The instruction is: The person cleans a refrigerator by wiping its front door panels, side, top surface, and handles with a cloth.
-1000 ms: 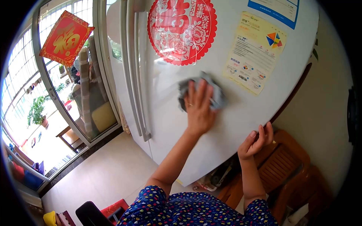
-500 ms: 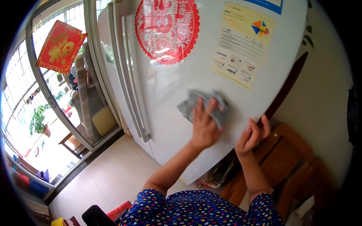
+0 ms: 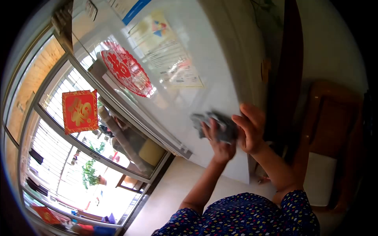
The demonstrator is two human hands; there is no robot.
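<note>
A crumpled grey cloth point(image 3: 226, 128) lies against the white door of a refrigerator point(image 3: 197, 63), low and close to its right edge. My left hand point(image 3: 221, 146) presses on the cloth, its fingers bent into the folds. Just to the right, my right hand point(image 3: 252, 128) is raised at the door's edge with its fingers loosely curled and apart. Its lower part comes close to the cloth; whether they touch is blurred. I see nothing held in it.
On the door are a round red paper cutting point(image 3: 126, 69) and a printed yellowish sheet point(image 3: 169, 55). A glass sliding door with a red diamond-shaped sign point(image 3: 80, 111) stands left. A wooden chair point(image 3: 334, 114) stands right, beside the refrigerator.
My view has turned and shifted right, showing the refrigerator's side. The cloth and left hand are now nearer the door's right edge. My right hand has come up beside them.
</note>
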